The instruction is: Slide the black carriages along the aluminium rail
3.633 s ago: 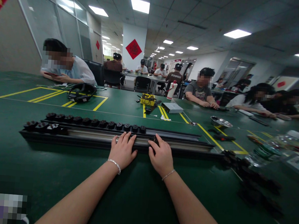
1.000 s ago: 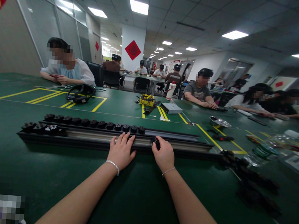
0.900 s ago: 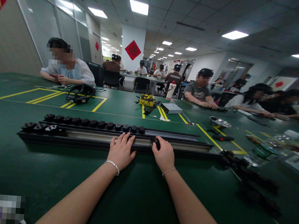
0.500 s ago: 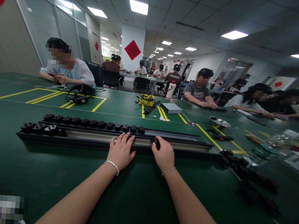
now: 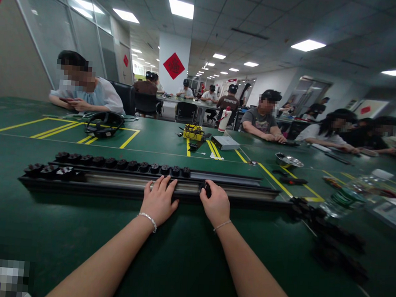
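Note:
A long black rail with a silver channel [image 5: 113,181] lies across the green table [image 5: 74,235] in front of me. My left hand [image 5: 158,201] rests flat on its near edge, fingers stretched over the channel. My right hand [image 5: 216,204] is curled, pinching a small black part [image 5: 207,189] against the rail. A second rail behind it carries a row of several black round parts [image 5: 121,163]. A few more black parts [image 5: 48,170] sit at the left end of the near rail.
A heap of loose black parts [image 5: 331,241] lies at the right, beside a clear plastic bottle [image 5: 347,194]. A headset [image 5: 104,123], a yellow device [image 5: 194,131], a white box [image 5: 226,142] and a metal bowl [image 5: 289,160] stand farther back. Several seated people work around the tables.
Both hands stay on the rail; the right hand's fingers have curled tighter round the small black part since the earliest frame. The view has drifted slightly.

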`<action>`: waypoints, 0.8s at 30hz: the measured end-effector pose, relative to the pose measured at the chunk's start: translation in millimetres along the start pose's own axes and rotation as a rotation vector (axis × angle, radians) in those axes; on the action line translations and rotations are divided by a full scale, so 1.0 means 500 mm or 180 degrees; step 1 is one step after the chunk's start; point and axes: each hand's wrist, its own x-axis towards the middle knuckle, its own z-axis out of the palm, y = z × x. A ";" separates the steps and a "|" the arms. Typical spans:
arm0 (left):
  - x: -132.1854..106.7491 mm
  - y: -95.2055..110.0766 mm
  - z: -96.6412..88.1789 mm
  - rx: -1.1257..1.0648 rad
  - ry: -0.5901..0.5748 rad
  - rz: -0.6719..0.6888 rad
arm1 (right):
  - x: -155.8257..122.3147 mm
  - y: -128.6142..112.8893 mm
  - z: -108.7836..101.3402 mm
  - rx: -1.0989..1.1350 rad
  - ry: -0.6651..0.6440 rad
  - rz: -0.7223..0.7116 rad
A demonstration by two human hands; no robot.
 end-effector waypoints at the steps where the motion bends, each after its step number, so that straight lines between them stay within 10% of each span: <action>1: 0.000 0.000 0.000 -0.0001 -0.0005 0.0003 | 0.000 -0.001 0.000 -0.0008 -0.0001 0.0007; 24: 0.000 0.002 -0.005 0.0008 -0.0021 0.0007 | -0.001 -0.001 0.000 -0.0034 0.0037 -0.0077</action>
